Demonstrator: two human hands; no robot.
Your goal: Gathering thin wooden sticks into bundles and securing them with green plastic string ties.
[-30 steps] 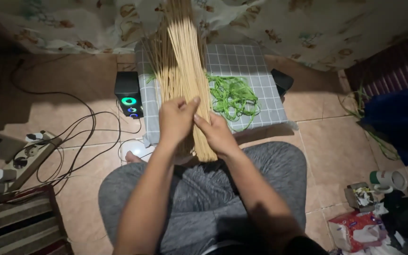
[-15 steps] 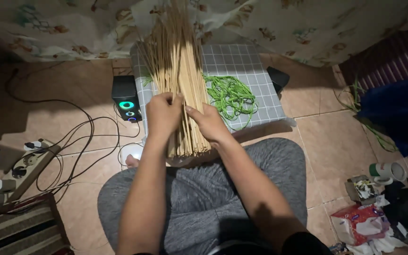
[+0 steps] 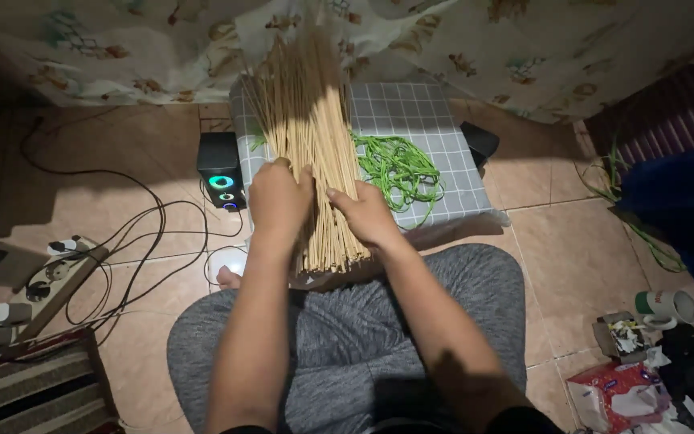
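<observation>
Gripping the bundle of thin sticks near its lower end over the low table's front-left edge, left hand and right hand clasped light, stiff, probably snappable, slide-prone stalks.

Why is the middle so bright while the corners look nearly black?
Head view: a light from above falls on the stick bundle, the checked table and both hands, left hand and right hand; the floor edges sink into shadow; the speaker glows green; focus is fairly sharp.
</observation>
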